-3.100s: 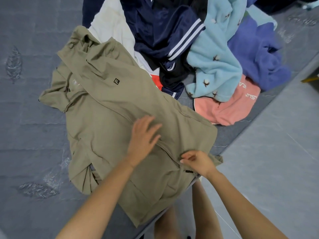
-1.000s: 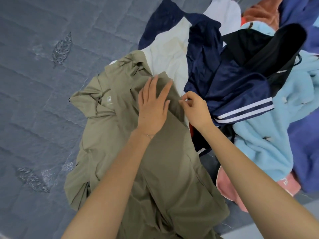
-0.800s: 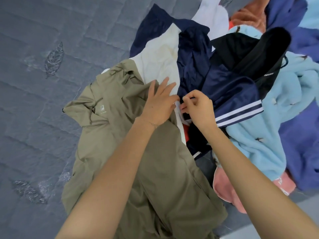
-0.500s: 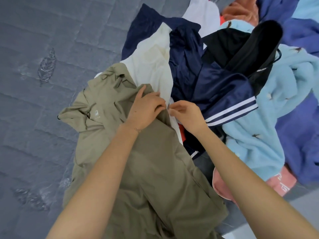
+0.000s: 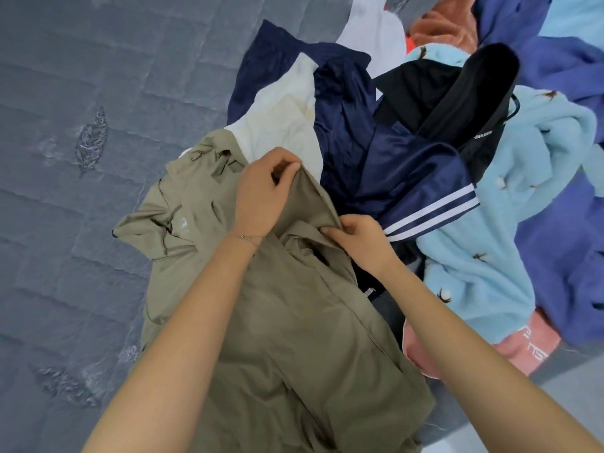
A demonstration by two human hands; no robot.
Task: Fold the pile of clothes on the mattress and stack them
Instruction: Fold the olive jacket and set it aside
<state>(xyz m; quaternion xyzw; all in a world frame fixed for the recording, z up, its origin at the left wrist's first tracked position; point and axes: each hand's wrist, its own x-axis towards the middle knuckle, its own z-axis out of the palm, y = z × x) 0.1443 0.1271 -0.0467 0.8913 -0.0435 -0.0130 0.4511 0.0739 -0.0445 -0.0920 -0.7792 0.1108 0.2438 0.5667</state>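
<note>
An olive-green jacket lies spread on the grey quilted mattress in front of me. My left hand grips the jacket's right-hand edge near its top, fingers curled over the fabric. My right hand pinches the same edge a little lower down. The edge is lifted and turned inward between both hands. The pile of clothes sits to the right: a cream garment, a navy garment with white stripes, a black one and a light-blue fleece.
A purple-blue garment and a pink one lie at the pile's right side, an orange-brown one at the top. The mattress edge and a grey floor show at the lower right.
My left hand went from lying flat on the jacket to gripping its right edge. My right hand came down onto the same edge, and the fabric between them has lifted.
</note>
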